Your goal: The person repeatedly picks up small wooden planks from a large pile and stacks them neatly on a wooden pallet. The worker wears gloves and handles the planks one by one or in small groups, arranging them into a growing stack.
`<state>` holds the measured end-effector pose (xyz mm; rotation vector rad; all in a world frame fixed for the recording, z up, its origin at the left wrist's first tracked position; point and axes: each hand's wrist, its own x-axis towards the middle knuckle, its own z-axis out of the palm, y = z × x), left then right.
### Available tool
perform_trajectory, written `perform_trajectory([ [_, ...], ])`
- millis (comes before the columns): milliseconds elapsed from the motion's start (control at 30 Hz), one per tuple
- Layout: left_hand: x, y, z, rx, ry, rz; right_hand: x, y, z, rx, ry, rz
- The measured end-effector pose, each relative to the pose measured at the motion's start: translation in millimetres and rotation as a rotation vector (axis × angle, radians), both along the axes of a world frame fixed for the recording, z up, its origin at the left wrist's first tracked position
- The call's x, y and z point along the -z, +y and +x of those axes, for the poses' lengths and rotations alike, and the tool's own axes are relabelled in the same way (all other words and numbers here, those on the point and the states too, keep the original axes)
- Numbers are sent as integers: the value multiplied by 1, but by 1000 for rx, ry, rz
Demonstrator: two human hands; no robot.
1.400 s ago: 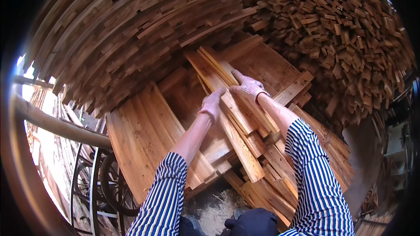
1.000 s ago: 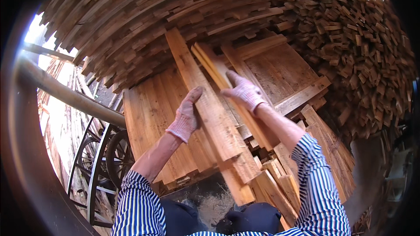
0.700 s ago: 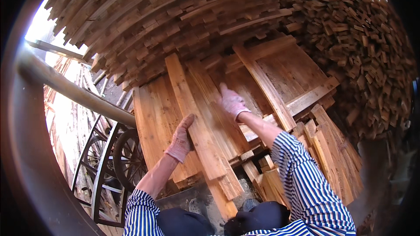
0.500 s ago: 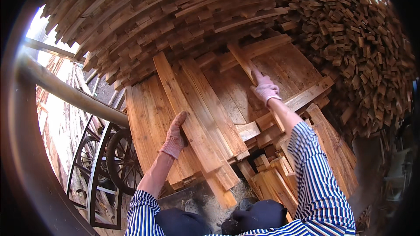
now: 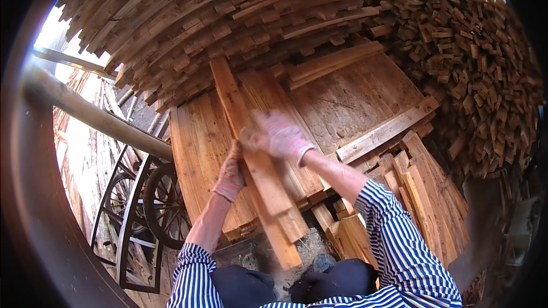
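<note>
My left hand (image 5: 229, 175), in a pinkish work glove, is closed along the left edge of a long wooden plank (image 5: 266, 185). That plank slants from the far stack toward my knees, with other planks beneath it overlapping at the near end. My right hand (image 5: 281, 137), gloved alike, is over the plank's right side, smeared by motion; its grip cannot be made out. Flat boards (image 5: 200, 137) lie under and left of the plank. A dusty wooden panel (image 5: 354, 100) is to the right, with a pale batten (image 5: 388, 128) across its near side.
High rows of stacked planks (image 5: 188, 28) rise at the back, and a heap of short wood pieces (image 5: 456, 63) at the right. More loose lumber (image 5: 425, 194) lies near right. A pole (image 5: 108, 117), a metal frame (image 5: 128, 217) and a spoked wheel (image 5: 165, 205) stand at the left.
My right hand has swept left from the dusty panel to the slanting plank. The narrow strip it touched no longer lies across the panel. My left hand stays at the plank's edge.
</note>
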<state>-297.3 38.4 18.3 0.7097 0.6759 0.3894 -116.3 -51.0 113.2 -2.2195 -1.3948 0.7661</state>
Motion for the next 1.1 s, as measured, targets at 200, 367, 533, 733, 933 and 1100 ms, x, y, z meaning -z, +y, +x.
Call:
perform_trajectory([
  [200,15,-34,24,-19,-90,-215,1,-18,0,71,153,174],
  [367,32,-31,6,105,-208,-186,-4,-28,-3,27,181,161],
  [533,-2,-48,17,-126,-42,24,5,-43,45,176,182,135],
  [733,30,-21,25,-230,21,-49,56,-2,79,51,-311,-101],
  [933,-11,-30,43,-183,200,52,36,-28,34,34,-110,-8],
  [1100,-43,-29,73,-363,127,64,-2,-71,-6,15,331,163],
])
